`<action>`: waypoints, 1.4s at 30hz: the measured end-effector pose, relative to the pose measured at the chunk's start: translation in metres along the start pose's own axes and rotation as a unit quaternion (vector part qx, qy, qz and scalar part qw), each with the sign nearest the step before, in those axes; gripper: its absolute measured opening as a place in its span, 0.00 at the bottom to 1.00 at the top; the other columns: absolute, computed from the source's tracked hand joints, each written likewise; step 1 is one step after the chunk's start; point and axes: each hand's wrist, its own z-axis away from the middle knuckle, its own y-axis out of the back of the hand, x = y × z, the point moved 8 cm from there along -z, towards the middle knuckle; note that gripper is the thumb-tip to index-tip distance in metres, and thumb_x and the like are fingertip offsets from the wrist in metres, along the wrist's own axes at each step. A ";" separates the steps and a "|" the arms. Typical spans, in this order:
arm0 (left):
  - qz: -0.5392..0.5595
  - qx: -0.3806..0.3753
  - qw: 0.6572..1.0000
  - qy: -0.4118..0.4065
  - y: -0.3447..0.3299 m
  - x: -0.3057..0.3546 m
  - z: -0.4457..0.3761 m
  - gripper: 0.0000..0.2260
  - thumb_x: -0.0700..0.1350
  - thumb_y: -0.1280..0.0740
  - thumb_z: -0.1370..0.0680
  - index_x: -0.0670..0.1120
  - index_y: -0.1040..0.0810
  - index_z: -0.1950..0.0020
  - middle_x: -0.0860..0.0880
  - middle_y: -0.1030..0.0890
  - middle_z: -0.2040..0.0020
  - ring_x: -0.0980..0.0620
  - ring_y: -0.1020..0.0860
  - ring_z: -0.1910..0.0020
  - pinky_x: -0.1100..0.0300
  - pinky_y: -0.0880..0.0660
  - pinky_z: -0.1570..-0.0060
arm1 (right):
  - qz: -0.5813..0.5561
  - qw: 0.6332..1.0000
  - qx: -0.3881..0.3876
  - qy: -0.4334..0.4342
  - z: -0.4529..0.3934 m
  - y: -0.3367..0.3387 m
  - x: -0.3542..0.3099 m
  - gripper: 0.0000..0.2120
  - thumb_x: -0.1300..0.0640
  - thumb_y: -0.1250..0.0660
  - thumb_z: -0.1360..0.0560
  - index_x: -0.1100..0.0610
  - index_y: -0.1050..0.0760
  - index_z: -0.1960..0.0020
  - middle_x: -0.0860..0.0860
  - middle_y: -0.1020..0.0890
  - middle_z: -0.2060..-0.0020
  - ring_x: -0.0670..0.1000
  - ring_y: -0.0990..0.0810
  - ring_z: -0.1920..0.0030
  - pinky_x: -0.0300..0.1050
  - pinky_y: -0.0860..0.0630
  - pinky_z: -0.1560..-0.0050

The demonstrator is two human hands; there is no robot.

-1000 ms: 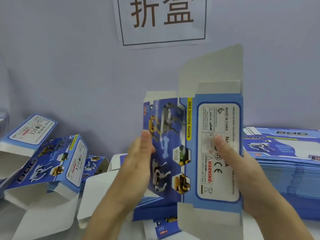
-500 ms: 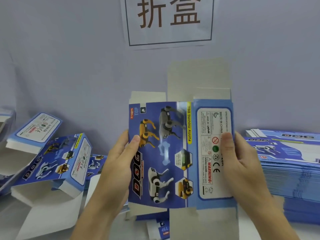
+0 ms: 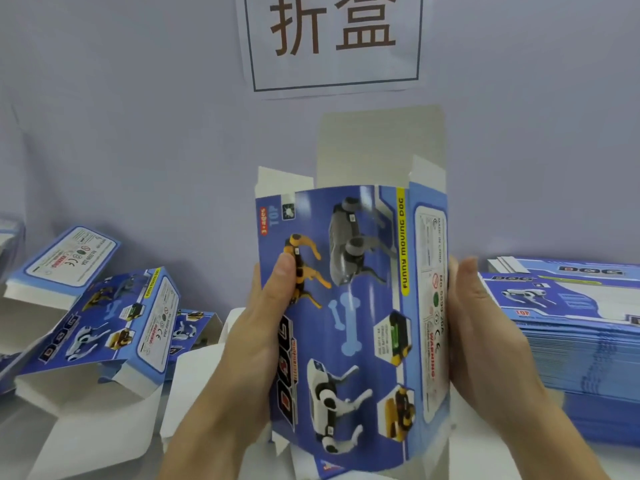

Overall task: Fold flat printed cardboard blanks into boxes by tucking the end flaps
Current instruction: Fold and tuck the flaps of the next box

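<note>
A person holds a blue cardboard blank (image 3: 349, 306) upright in the air, in front of a pale wall. The left hand (image 3: 263, 327) grips its left edge, with the thumb pressed on the picture side. The right hand (image 3: 485, 327) holds the right side; its grip is curled round the edge, with the fingers hidden behind. The top flaps (image 3: 377, 147) stand up, not tucked. A stack of flat blanks (image 3: 575, 334) lies on the worktop to the right. Folded boxes (image 3: 114, 323) lie to the left. A paper sign (image 3: 332, 39) hangs above.
</note>
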 end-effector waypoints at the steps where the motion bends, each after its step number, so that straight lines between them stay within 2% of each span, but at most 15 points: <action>1: -0.003 0.030 1.000 0.000 0.002 0.001 0.000 0.24 0.52 0.39 0.19 0.40 0.29 0.27 0.46 0.17 0.73 0.62 0.18 0.71 0.72 0.25 0.73 | 0.022 1.000 0.003 -0.003 0.001 -0.001 -0.001 0.24 0.27 0.39 0.30 0.36 0.21 0.40 0.46 0.15 0.44 0.47 0.17 0.43 0.37 0.19 0.53; 3: -0.032 0.034 0.999 0.006 -0.007 0.000 -0.002 0.29 0.59 0.35 0.26 0.46 0.28 0.28 0.45 0.14 0.65 0.57 0.15 0.66 0.64 0.20 0.68 | 0.079 0.996 0.044 0.026 -0.002 0.003 -0.010 0.30 0.26 0.40 0.30 0.36 0.30 0.31 0.43 0.18 0.40 0.44 0.18 0.42 0.35 0.20 0.50; 4: -0.056 0.022 0.998 0.023 -0.015 -0.002 -0.005 0.32 0.64 0.33 0.32 0.52 0.27 0.31 0.47 0.13 0.58 0.52 0.14 0.60 0.57 0.17 0.62 | 0.091 0.993 0.065 0.039 -0.006 0.008 -0.014 0.40 0.23 0.38 0.35 0.36 0.37 0.26 0.43 0.21 0.35 0.44 0.20 0.39 0.39 0.21 0.46; 6: -0.094 0.011 0.996 0.005 -0.019 -0.004 0.004 0.31 0.67 0.34 0.36 0.59 0.28 0.35 0.51 0.13 0.55 0.50 0.14 0.58 0.57 0.18 0.63 | 0.113 0.990 0.073 0.033 -0.011 0.015 -0.013 0.58 0.18 0.34 0.49 0.35 0.47 0.23 0.43 0.30 0.27 0.44 0.27 0.32 0.50 0.29 0.33; 9: -0.087 -0.011 0.995 -0.056 -0.041 0.000 0.005 0.29 0.66 0.36 0.33 0.64 0.34 0.32 0.53 0.14 0.50 0.51 0.14 0.56 0.63 0.19 0.64 | 0.146 0.987 0.071 0.018 -0.012 0.014 -0.008 0.50 0.23 0.32 0.43 0.27 0.51 0.26 0.39 0.31 0.27 0.42 0.29 0.30 0.54 0.33 0.29; 13: -0.061 0.051 0.991 -0.106 -0.038 -0.008 0.001 0.28 0.66 0.36 0.30 0.63 0.34 0.31 0.52 0.16 0.43 0.48 0.15 0.48 0.54 0.16 0.56 | 0.154 0.984 0.068 0.054 -0.006 0.009 -0.004 0.46 0.22 0.33 0.40 0.31 0.43 0.25 0.37 0.29 0.29 0.45 0.28 0.29 0.58 0.30 0.31; 16: -0.105 0.103 0.981 -0.127 -0.024 -0.008 -0.001 0.18 0.66 0.37 0.30 0.68 0.31 0.41 0.51 0.17 0.42 0.47 0.16 0.47 0.52 0.16 0.57 | 0.159 0.978 0.096 0.093 -0.005 0.006 -0.008 0.32 0.29 0.31 0.35 0.36 0.29 0.33 0.40 0.20 0.39 0.45 0.20 0.38 0.56 0.24 0.38; 19: -0.111 0.091 0.985 -0.092 -0.013 -0.013 -0.004 0.20 0.64 0.37 0.29 0.64 0.31 0.38 0.53 0.15 0.48 0.50 0.15 0.52 0.58 0.17 0.61 | 0.192 0.966 0.123 0.117 -0.004 0.004 -0.011 0.22 0.34 0.30 0.31 0.36 0.27 0.38 0.38 0.17 0.45 0.41 0.19 0.43 0.44 0.21 0.44; 23: -0.071 0.059 0.995 -0.040 -0.006 -0.012 -0.006 0.26 0.62 0.33 0.31 0.54 0.28 0.36 0.47 0.15 0.50 0.45 0.14 0.55 0.51 0.17 0.58 | 0.207 0.964 0.123 0.111 -0.007 0.001 -0.006 0.27 0.38 0.29 0.31 0.41 0.29 0.34 0.36 0.18 0.45 0.37 0.20 0.44 0.28 0.24 0.48; 26: -0.067 0.098 0.988 -0.098 -0.004 0.004 -0.004 0.29 0.64 0.33 0.31 0.55 0.30 0.33 0.51 0.14 0.52 0.49 0.14 0.57 0.57 0.18 0.65 | 0.219 0.965 0.103 0.103 -0.008 -0.008 0.000 0.32 0.35 0.29 0.31 0.42 0.32 0.31 0.34 0.20 0.44 0.34 0.22 0.43 0.25 0.27 0.49; 30: -0.085 0.100 0.983 -0.129 -0.008 0.008 -0.002 0.28 0.61 0.37 0.28 0.54 0.33 0.30 0.53 0.14 0.57 0.52 0.14 0.61 0.62 0.21 0.70 | 0.198 0.970 0.119 0.076 -0.006 0.001 -0.001 0.32 0.28 0.33 0.36 0.33 0.36 0.34 0.39 0.20 0.44 0.41 0.21 0.42 0.41 0.21 0.47; 34: -0.109 0.069 0.979 -0.157 -0.027 0.004 0.000 0.29 0.63 0.36 0.29 0.71 0.41 0.29 0.55 0.15 0.50 0.52 0.14 0.55 0.55 0.17 0.63 | 0.191 0.959 0.142 0.153 0.000 0.006 -0.023 0.32 0.36 0.36 0.27 0.31 0.45 0.26 0.28 0.27 0.37 0.28 0.30 0.37 0.28 0.28 0.42; 36: -0.111 0.075 0.978 -0.161 -0.028 0.004 0.000 0.28 0.63 0.37 0.29 0.75 0.42 0.31 0.51 0.15 0.50 0.51 0.14 0.58 0.59 0.18 0.65 | 0.192 0.962 0.124 0.152 -0.001 0.003 -0.022 0.34 0.35 0.37 0.27 0.35 0.44 0.24 0.30 0.29 0.33 0.31 0.31 0.33 0.36 0.30 0.34; 38: -0.106 0.088 0.978 -0.156 -0.022 0.003 -0.001 0.27 0.63 0.36 0.30 0.74 0.39 0.32 0.49 0.16 0.46 0.50 0.15 0.55 0.59 0.19 0.66 | 0.191 0.965 0.120 0.133 -0.002 0.001 -0.016 0.35 0.34 0.38 0.30 0.39 0.39 0.25 0.36 0.25 0.34 0.36 0.27 0.34 0.46 0.28 0.32; 42: -0.095 0.092 0.977 -0.167 -0.017 0.003 -0.001 0.25 0.62 0.36 0.30 0.67 0.32 0.32 0.48 0.16 0.48 0.48 0.15 0.56 0.58 0.19 0.67 | 0.191 0.965 0.108 0.142 -0.004 -0.004 -0.017 0.30 0.37 0.37 0.29 0.39 0.35 0.28 0.38 0.21 0.39 0.41 0.22 0.38 0.49 0.22 0.38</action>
